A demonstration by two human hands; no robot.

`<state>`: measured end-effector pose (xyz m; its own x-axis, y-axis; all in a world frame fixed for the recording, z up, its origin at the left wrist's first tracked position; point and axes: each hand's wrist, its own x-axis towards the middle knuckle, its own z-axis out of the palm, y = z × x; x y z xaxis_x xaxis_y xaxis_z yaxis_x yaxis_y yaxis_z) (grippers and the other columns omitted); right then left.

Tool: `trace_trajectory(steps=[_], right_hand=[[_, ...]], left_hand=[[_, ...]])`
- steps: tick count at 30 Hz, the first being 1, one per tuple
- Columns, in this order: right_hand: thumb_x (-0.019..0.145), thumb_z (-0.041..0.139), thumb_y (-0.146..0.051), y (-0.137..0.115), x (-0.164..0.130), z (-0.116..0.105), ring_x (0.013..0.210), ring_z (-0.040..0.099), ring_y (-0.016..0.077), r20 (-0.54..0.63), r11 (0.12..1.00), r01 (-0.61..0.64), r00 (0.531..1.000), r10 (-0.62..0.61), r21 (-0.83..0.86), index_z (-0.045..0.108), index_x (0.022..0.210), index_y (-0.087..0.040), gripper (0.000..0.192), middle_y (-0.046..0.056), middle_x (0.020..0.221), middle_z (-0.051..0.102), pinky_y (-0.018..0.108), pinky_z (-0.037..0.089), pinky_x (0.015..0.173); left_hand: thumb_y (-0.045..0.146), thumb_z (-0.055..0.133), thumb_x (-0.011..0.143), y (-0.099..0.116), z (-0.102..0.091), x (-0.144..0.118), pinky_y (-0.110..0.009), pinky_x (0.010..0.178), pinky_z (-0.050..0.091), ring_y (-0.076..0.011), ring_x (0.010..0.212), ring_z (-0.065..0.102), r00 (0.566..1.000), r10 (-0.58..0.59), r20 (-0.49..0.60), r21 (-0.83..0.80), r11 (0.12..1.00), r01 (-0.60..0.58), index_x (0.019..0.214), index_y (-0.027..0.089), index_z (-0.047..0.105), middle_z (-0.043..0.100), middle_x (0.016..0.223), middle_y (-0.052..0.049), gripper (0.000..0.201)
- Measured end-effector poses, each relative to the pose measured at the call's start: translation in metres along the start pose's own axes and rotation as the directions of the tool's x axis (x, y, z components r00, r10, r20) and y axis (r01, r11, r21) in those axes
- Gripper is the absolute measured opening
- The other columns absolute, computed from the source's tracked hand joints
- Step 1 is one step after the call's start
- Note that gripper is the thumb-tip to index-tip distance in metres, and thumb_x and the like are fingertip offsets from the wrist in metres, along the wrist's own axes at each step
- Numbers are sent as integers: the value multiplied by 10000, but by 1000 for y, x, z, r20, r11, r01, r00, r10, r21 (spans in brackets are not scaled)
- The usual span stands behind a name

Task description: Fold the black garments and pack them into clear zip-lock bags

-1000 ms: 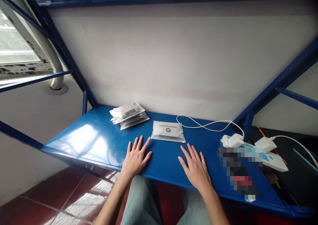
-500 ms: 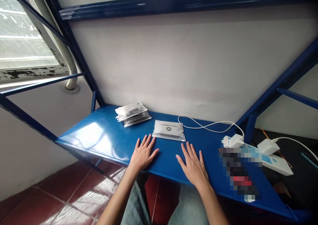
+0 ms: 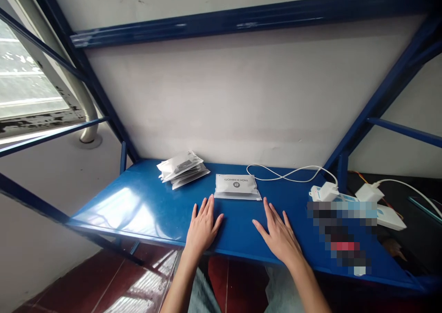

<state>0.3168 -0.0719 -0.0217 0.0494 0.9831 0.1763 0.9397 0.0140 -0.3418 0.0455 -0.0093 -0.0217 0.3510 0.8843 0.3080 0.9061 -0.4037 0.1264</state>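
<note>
My left hand lies flat on the blue metal shelf, palm down, fingers apart, holding nothing. My right hand rests the same way a little to the right. Just beyond my fingertips lies a white plastic pouch with a printed logo; neither hand touches it. Further back on the left sits a stack of similar pouches.
A white cable runs along the back of the shelf to white chargers on a power strip at the right. Blue frame bars slant up on both sides. A grey wall stands behind. Red floor tiles lie below the shelf edge.
The view has shifted slightly upward and sideways. Both hands stay flat on the shelf and have slid a little nearer to the single pouch.
</note>
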Motion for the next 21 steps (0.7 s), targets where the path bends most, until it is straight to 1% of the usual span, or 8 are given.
trace_trajectory(steps=[2,3,4,5,8,10,16,21], right_hand=[[1024,317,-690,-1,-1,-1,1563,277,251,-3,1000,-3,1000,3,10,-105,1658,-228,890,98,1676,323,577,164,1289],[1024,314,-690,-1,-1,-1,1564,274,253,-1,1000,-3,1000,3,9,-106,1658,-222,892,98,1679,315,574,162,1290],[1023,312,-692,-1,0,-2,1566,270,257,7,1000,-3,1000,3,5,-77,1663,-218,886,96,1683,304,575,159,1291],[1021,310,-694,-1,0,-2,1568,264,261,19,1000,-4,1000,4,-4,-20,1670,-216,871,90,1686,295,576,155,1292],[1018,305,-701,0,3,-1,1575,243,271,60,999,-12,998,14,-31,199,1659,-212,814,70,1689,286,579,152,1293],[1016,303,-703,1,4,0,1576,241,273,66,999,-14,998,17,-35,261,1645,-205,803,66,1689,282,577,155,1293],[1019,286,-703,1,3,0,1581,225,263,73,999,-19,997,22,-41,259,1642,-184,811,60,1695,254,566,143,1298],[1021,307,-692,2,3,1,1578,234,272,51,1000,-5,999,7,-29,256,1645,-213,788,65,1693,266,575,157,1293]], left_hand=[[497,348,1080,-1,2,0,-554,1239,311,-273,1537,348,1000,-21,-19,-28,999,20,1652,140,-71,365,1646,-156,794],[502,350,1079,-1,3,0,-555,1239,311,-272,1538,346,999,-22,-23,-36,999,22,1647,136,-95,354,1651,-154,809],[508,352,1077,-2,3,0,-562,1238,313,-275,1540,342,1000,-16,-21,-38,999,15,1653,150,-74,345,1657,-141,800],[512,354,1076,-2,4,0,-574,1235,314,-282,1542,336,1000,-2,-16,-33,999,2,1664,180,-8,340,1662,-122,766],[513,370,1069,-3,3,0,-606,1228,315,-307,1545,327,999,31,10,2,1000,-31,1636,263,280,333,1669,-69,626],[509,380,1066,-3,2,0,-612,1227,316,-315,1544,328,999,36,17,20,999,-36,1601,267,372,324,1672,-63,587],[502,384,1065,-3,1,1,-614,1226,324,-311,1542,334,999,38,7,19,999,-38,1593,249,387,335,1669,-67,585],[507,390,1063,-4,2,1,-609,1227,322,-310,1540,337,999,31,12,13,999,-31,1589,246,392,339,1668,-63,587]])
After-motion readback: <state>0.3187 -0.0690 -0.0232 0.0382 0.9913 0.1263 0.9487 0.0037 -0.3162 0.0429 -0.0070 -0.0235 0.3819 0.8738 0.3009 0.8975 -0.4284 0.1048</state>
